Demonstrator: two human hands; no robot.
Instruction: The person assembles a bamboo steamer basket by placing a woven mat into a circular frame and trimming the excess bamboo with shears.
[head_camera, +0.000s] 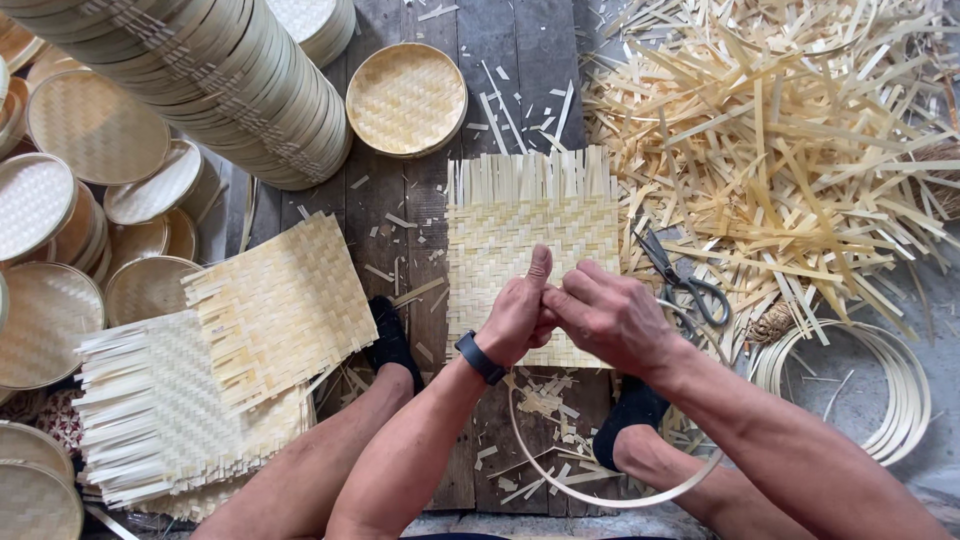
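My left hand (520, 315) and my right hand (610, 318) meet over a square woven bamboo mat (530, 225) lying on the wooden floor. Both pinch the top of a thin bamboo hoop (610, 498) that curves down below my wrists. The left thumb points up; a dark watch sits on that wrist. Exactly where the fingers grip is hidden between the hands.
Scissors (690, 280) lie right of the mat beside a heap of bamboo strips (790, 150). More hoops (900, 390) coil at right. Woven mats (270, 310) pile at left, round lids (95, 125) and a tall stack (230, 80) beyond. A round woven tray (405, 98) lies ahead.
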